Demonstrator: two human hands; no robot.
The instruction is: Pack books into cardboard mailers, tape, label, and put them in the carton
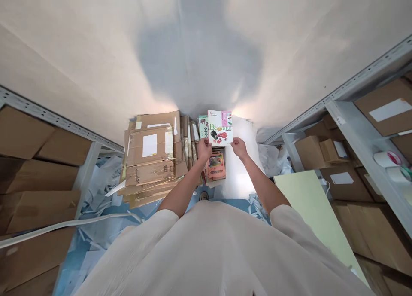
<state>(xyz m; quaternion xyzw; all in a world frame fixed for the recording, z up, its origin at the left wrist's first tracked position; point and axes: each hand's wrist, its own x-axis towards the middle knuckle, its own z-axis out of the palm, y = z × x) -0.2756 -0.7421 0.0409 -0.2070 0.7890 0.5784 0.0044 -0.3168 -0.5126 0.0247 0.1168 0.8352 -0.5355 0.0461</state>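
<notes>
A thin white book (pixel 220 126) with "Beautiful" in green, a pink panel and fruit-like pictures on its cover is held up between my two hands. My left hand (pixel 205 149) pinches its lower left corner, and my right hand (pixel 239 148) pinches the lower right one. Just below it lies a stack topped by an orange-pink book (pixel 216 166). A green book (pixel 202 126) shows behind my left hand, partly covered by the white one.
Flattened cardboard boxes (pixel 151 148) are piled to the left. A white wrapped block (pixel 240 175) stands at the right. Shelves of cartons (pixel 41 175) line both sides. A pale green board (pixel 315 214) leans at the right; a white cable (pixel 80 221) crosses at left. Paper scraps litter the blue floor.
</notes>
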